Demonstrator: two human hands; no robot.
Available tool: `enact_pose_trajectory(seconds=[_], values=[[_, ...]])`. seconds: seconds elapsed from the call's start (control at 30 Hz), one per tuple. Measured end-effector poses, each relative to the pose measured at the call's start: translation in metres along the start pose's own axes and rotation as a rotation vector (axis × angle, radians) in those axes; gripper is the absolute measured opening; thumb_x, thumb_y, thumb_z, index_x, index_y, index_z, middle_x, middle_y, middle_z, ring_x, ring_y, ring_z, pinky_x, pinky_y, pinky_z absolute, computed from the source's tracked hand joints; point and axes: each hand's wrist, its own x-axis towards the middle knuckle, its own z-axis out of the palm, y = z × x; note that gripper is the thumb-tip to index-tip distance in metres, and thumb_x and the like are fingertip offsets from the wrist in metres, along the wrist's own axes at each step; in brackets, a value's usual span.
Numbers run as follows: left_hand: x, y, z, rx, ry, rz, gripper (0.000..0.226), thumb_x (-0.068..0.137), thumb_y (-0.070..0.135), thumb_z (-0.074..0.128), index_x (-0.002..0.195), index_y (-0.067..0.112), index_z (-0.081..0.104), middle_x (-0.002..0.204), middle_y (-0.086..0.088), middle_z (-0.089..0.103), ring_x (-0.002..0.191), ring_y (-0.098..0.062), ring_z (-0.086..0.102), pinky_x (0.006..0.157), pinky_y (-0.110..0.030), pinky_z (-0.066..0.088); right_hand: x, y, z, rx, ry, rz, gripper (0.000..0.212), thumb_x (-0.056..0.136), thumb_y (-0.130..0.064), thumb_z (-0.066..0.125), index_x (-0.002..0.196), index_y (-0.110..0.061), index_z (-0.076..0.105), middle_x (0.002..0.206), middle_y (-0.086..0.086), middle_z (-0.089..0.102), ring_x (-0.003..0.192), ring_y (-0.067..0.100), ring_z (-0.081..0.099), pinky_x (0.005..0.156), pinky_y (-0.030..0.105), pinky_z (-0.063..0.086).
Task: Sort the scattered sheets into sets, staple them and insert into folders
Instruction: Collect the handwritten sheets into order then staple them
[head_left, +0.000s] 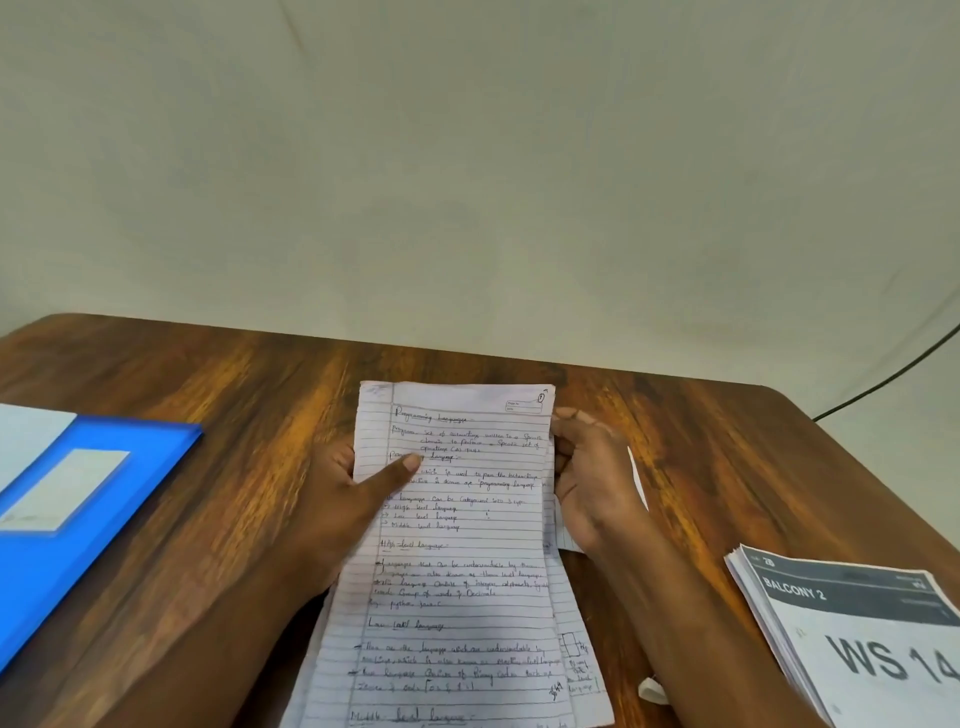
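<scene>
A set of lined handwritten sheets (457, 561) is held over the middle of the wooden table (208, 405), the top page headed "Programming Languages". My left hand (353, 499) grips the left edge, its thumb lying across the page. My right hand (587, 467) holds the right edge near the top, fingers curled round it. More sheets stick out underneath at the lower right. A blue folder (88, 499) with a pale label lies at the left.
A stack of printed sheets (857, 639) marked "BALCONY 2" and "WS 14" lies at the front right. A small white scrap (652, 690) sits beside my right forearm. A black cable (893, 374) runs off the table's far right corner. A plain wall stands behind.
</scene>
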Motion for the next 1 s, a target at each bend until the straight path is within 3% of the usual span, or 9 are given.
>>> enact_pose_trajectory(seconds=[0.43, 0.63, 0.77, 0.83, 0.9, 1.0], values=[[-0.003, 0.003, 0.001, 0.035, 0.037, 0.004, 0.034, 0.094, 0.006, 0.069, 0.128, 0.002, 0.068, 0.123, -0.014, 0.075, 0.115, -0.032, 0.073, 0.101, -0.06, 0.054, 0.0, 0.004, 0.001, -0.036, -0.036, -0.028, 0.029, 0.105, -0.006, 0.044, 0.099, -0.004, 0.073, 0.094, 0.013, 0.077, 0.083, 0.024, 0.069, 0.079, 0.04, 0.056], [-0.001, 0.002, 0.002, 0.025, 0.077, 0.015, 0.036, 0.093, 0.007, 0.07, 0.129, 0.005, 0.067, 0.124, -0.014, 0.075, 0.115, -0.035, 0.072, 0.1, -0.064, 0.053, 0.002, 0.012, 0.004, -0.078, -0.1, -0.054, 0.034, 0.107, -0.033, 0.054, 0.11, -0.005, 0.072, 0.104, 0.015, 0.079, 0.096, 0.033, 0.076, 0.084, 0.047, 0.062], [-0.001, 0.002, 0.0, 0.019, 0.068, 0.021, 0.038, 0.094, 0.006, 0.07, 0.131, 0.006, 0.064, 0.127, -0.015, 0.073, 0.118, -0.036, 0.071, 0.101, -0.065, 0.052, -0.001, 0.015, 0.0, -0.342, -0.145, -0.133, 0.01, 0.102, -0.025, 0.064, 0.111, -0.02, 0.069, 0.098, -0.008, 0.081, 0.091, 0.009, 0.077, 0.073, 0.023, 0.06], [-0.001, 0.002, 0.001, 0.016, 0.075, 0.028, 0.04, 0.093, 0.004, 0.069, 0.132, 0.007, 0.063, 0.127, -0.014, 0.073, 0.118, -0.035, 0.07, 0.101, -0.064, 0.053, -0.001, 0.019, -0.001, -0.437, -0.167, -0.132, 0.012, 0.1, -0.024, 0.068, 0.111, -0.027, 0.067, 0.097, -0.012, 0.08, 0.09, 0.002, 0.076, 0.078, 0.023, 0.058], [0.001, 0.001, 0.001, 0.013, 0.078, 0.042, 0.043, 0.092, 0.006, 0.07, 0.134, 0.01, 0.061, 0.128, -0.013, 0.073, 0.12, -0.035, 0.07, 0.102, -0.064, 0.052, -0.002, 0.021, 0.0, -0.474, -0.177, -0.103, 0.011, 0.1, -0.024, 0.069, 0.108, -0.031, 0.065, 0.098, -0.016, 0.078, 0.088, -0.003, 0.074, 0.073, 0.016, 0.053], [0.001, 0.0, 0.002, 0.005, 0.083, 0.052, 0.053, 0.091, 0.005, 0.072, 0.14, 0.015, 0.055, 0.131, -0.01, 0.072, 0.122, -0.032, 0.068, 0.101, -0.061, 0.054, -0.002, 0.024, 0.002, -0.476, -0.18, -0.089, 0.012, 0.101, -0.024, 0.068, 0.107, -0.033, 0.064, 0.107, -0.017, 0.075, 0.097, 0.001, 0.072, 0.077, 0.018, 0.052]])
